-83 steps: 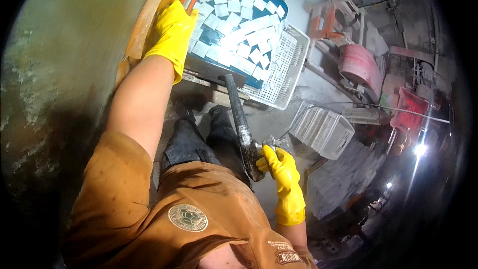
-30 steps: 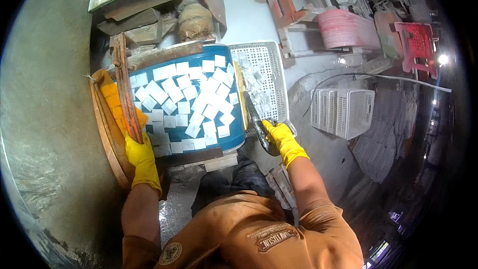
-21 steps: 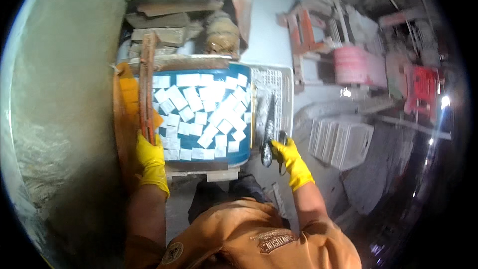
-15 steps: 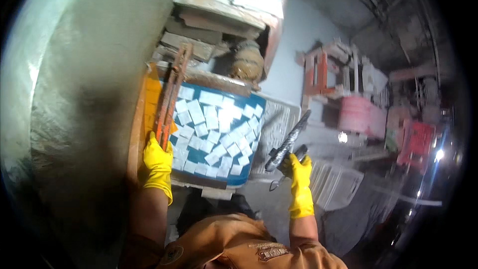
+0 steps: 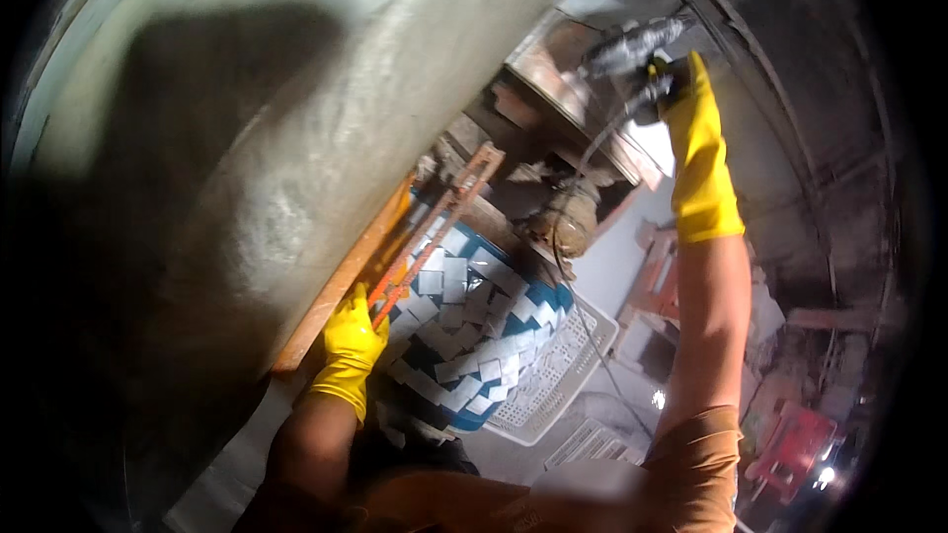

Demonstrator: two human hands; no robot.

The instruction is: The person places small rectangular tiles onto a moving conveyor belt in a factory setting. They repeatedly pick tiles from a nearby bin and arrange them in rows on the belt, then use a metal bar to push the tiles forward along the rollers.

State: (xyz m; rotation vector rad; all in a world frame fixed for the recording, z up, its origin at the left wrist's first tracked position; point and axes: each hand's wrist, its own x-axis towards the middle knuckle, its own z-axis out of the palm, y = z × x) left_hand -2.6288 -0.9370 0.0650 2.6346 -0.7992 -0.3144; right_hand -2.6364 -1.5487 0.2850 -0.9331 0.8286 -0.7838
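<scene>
My left hand [image 5: 354,345], in a yellow rubber glove, is closed around the lower end of a rusty orange metal frame [image 5: 434,235] made of two long bars. The frame slants up and away beside an orange-edged board [image 5: 341,281]. High at the right, my gloved right hand [image 5: 679,89] grips a dark corded tool wrapped in silvery plastic [image 5: 632,47]; its exact kind is unclear. A cable [image 5: 559,237] hangs from it across the scene. Between the hands is a blue panel [image 5: 555,296] covered with many small white rectangular pieces [image 5: 454,281], partly in shadow.
A large pale curved surface [image 5: 286,178] fills the left side. Beyond the panel are a brown taped bundle [image 5: 571,217] and a worn cabinet [image 5: 558,89]. A white perforated crate [image 5: 583,360] lies beside the panel. A red plastic stool [image 5: 795,444] stands at the lower right.
My right hand has swung the wrapped tool up and away, from beside the panel to the upper right. My left hand keeps hold of the metal frame. The view has turned toward the pale surface.
</scene>
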